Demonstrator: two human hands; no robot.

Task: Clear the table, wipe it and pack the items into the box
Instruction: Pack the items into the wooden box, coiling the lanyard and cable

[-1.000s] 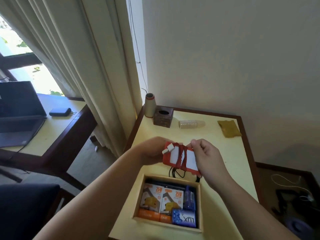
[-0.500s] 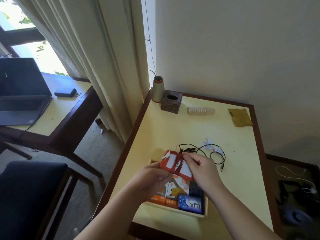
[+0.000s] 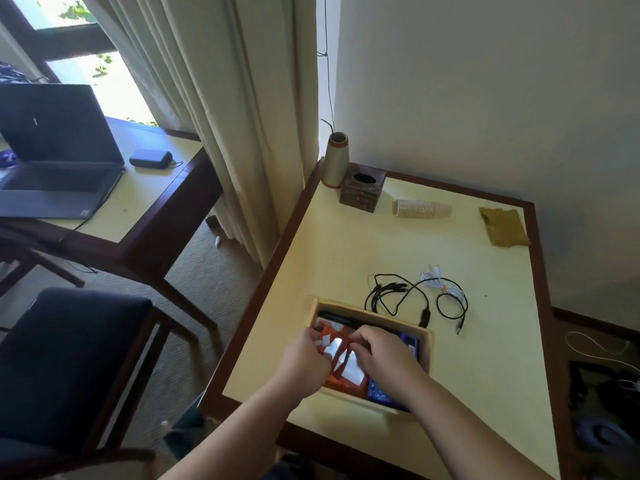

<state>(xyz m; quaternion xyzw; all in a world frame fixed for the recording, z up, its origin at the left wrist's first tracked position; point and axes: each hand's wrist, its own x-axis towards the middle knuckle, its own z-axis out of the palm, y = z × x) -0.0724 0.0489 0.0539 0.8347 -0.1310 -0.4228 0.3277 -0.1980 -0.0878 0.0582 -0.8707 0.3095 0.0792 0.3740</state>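
Observation:
A shallow wooden box sits near the front of the yellow table. Both hands reach into it. My left hand and my right hand hold a red card holder with white inserts, lying on top of the packets inside the box. A blue packet shows at the box's front right. Black cables and a white cable lie on the table just behind the box. A stack of paper cups lies on its side farther back, near a yellow cloth.
A brown tissue box and a cone-shaped spool stand at the table's back left corner. A curtain hangs left of the table. Another desk with a laptop and a dark chair stand to the left. Cables lie on the floor at right.
Both hands have lowered the red card holder from above the table down into the box. The view has tilted down and back, showing the cables behind the box.

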